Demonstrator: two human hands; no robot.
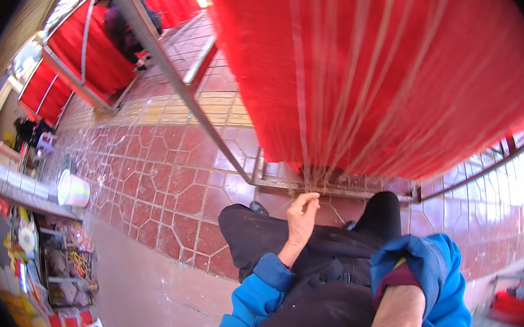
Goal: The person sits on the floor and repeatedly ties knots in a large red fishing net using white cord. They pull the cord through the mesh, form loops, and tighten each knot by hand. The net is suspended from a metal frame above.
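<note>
**Threads at the frame's lower bar could snag or slip**

The left hand (302,216) reaches forward from a blue sleeve (259,292), its fingertips (312,198) pinched together at the foot of the red cloth (371,73), where pale threads (315,172) run down the fabric and gather at the lower bar of the metal frame (335,188). The grip looks closed on a few of those threads, though they are too fine to say how many, or whether the pinch truly has them. The right hand is out of sight below the picture's edge; only the right forearm (395,321) crosses the lap, so its grip cannot be told.

The threads sit close together just above the bar. A pull from this pinch could, in my judgement, drag neighbouring threads along and bunch them, or pucker the red cloth. If the pinch is light, the threads may slide free between the fingertips. The hand works near the bar's edge, so knuckles could scrape the metal.

The person sits low, dark-trousered knees (256,226) drawn up toward the frame over the red tiled floor (164,192); a lean forward could press a knee into the bar and shift the stretched cloth. More red frames (90,46) stand well apart at the upper left.
</note>
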